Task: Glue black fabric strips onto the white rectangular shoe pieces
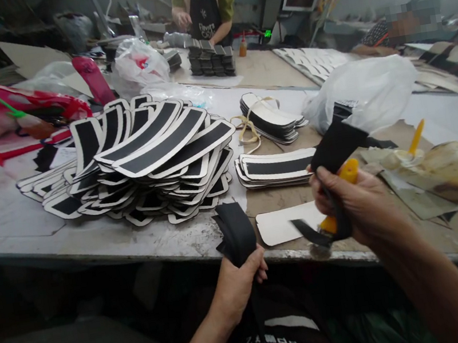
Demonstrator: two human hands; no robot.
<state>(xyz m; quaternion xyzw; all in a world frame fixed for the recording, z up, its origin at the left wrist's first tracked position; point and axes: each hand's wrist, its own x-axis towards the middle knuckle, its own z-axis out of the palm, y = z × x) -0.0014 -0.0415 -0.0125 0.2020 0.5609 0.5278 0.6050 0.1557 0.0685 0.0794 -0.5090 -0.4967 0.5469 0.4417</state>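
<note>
Worn worktable (12, 229) — fanned black-and-white strips (143, 156), small stacks (276, 167), plastic bags (137, 61).

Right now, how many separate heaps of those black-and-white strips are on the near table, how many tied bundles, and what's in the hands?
Loose heaps of black-and-white strips: 2, the big heap and the small stack
Tied bundle: 1
Black pieces held: 2, one in the left hand, one in the right hand
Yellow-handled brush, in the right hand: 1
Total: 6
</note>
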